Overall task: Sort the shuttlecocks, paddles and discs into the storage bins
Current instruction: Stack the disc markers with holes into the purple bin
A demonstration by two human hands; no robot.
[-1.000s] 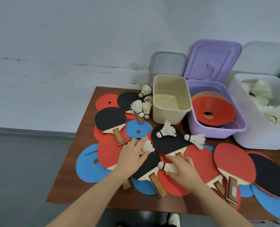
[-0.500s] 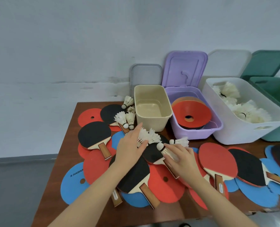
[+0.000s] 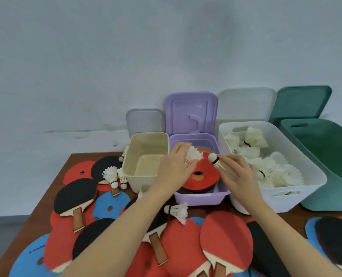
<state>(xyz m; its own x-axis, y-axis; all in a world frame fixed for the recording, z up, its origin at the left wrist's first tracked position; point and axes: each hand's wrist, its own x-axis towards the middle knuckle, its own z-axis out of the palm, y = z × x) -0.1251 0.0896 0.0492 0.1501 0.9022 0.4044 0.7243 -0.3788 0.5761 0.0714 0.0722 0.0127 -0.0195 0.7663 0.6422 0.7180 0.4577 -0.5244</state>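
Both bare forearms are extended from six o'clock toward twelve o'clock. The left hand [image 3: 175, 169] is curled, fingers gripping white feathered shuttlecocks [image 3: 194, 155]. At three o'clock of it, the right hand [image 3: 239, 175] pinches a white cork-tipped shuttlecock [image 3: 215, 160] between thumb and fingers.

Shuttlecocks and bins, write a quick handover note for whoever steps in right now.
Left hand grips shuttlecocks; right hand pinches one shuttlecock. Both are over the purple bin.
Done: white bin holds many shuttlecocks; red discs sit in the purple bin.
Left: loose shuttlecocks, paddles and discs on the table. Beige bin and green bin look empty.
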